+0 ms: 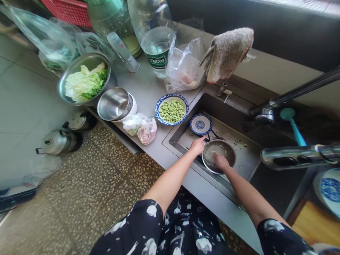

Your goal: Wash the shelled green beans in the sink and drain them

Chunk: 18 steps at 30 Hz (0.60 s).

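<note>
Metal bowl (219, 156) of cloudy water and what looks like rice, down in the sink (247, 156), right of the counter (148, 92). Left hand (198, 146) at the bowl's left rim, fingers curled on the edge. Right hand (221, 162) dipped inside from the near side, fingers loosely bunched in the grains. Small blue-patterned dish (200, 124) just behind.

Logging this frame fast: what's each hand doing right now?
Left hand: gripping the rim of the metal bowl in the sink.
Right hand: inside the bowl, grip cannot be told.
</note>
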{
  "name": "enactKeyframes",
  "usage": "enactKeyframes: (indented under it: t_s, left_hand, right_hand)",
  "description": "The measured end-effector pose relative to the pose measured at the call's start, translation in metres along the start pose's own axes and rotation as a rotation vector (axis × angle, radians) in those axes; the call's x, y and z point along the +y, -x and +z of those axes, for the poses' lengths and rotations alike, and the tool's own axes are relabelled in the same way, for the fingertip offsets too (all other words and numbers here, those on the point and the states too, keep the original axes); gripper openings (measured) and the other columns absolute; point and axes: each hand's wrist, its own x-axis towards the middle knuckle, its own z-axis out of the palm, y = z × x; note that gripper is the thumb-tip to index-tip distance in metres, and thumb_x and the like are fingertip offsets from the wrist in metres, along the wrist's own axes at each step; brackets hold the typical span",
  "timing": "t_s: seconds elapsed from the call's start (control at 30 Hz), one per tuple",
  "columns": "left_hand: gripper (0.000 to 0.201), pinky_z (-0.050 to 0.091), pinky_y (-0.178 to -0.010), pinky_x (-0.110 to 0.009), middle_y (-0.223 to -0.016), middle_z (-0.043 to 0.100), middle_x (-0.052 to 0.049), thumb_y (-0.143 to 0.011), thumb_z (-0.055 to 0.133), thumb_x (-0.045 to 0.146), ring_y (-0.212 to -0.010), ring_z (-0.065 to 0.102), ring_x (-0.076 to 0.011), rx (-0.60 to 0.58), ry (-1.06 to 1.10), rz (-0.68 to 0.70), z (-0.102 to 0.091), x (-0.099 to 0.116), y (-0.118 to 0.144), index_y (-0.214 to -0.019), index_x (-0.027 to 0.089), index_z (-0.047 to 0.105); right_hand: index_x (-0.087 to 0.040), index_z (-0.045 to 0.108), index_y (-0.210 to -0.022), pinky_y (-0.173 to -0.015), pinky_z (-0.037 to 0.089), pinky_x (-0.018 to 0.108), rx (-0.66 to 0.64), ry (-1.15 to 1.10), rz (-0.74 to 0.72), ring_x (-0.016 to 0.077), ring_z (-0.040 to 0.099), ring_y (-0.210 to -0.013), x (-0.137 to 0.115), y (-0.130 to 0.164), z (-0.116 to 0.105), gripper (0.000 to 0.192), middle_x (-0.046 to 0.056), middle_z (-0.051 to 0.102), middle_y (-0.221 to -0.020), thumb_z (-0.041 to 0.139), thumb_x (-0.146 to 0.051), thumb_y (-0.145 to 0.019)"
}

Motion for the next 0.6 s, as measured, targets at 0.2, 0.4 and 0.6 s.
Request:
enactKeyframes:
  t_s: [0.2, 0.4, 0.6]
  left_hand:
    - [0.045, 0.044, -0.064, -0.021, -0.06, 0.06, 0.0, -0.082, 0.049, 0.025, -0.053, 0.054, -0.0101, -0.042, 0.016, -0.063, 0.001, -0.002, 0.001, -0.127, 0.02, 0.047]
    - [0.06, 0.043, -0.074, -0.027, -0.083, 0.065, -0.006, -0.076, 0.057, 0.024, -0.079, 0.059, -0.0178, 0.07, -0.16, -0.096, -0.001, 0.001, 0.001, -0.133, 0.026, 0.037]
    - [0.028, 0.04, -0.056, -0.021, -0.061, 0.058, -0.001, -0.081, 0.047, 0.019, -0.052, 0.049, -0.0095, -0.026, 0.101, -0.141, 0.003, 0.002, -0.002, -0.107, 0.015, 0.059]
  right_hand:
    - [-0.011, 0.057, -0.109, -0.075, 0.043, 0.03, -0.01, 0.017, -0.042, 0.0219, 0.061, -0.086, -0.012, -0.006, 0.002, 0.034, 0.016, 0.063, -0.093, 0.029, -0.018, -0.091]
    - [-0.009, 0.058, -0.105, -0.077, 0.044, 0.032, 0.008, 0.059, -0.079, 0.0238, 0.06, -0.09, -0.017, 0.004, 0.006, 0.034, 0.018, 0.06, -0.101, 0.029, -0.012, -0.089]
    - [-0.008, 0.059, -0.104, -0.08, 0.043, 0.029, 0.033, 0.033, -0.059, 0.021, 0.06, -0.09, -0.014, 0.006, 0.006, 0.033, 0.017, 0.059, -0.101, 0.031, -0.007, -0.086]
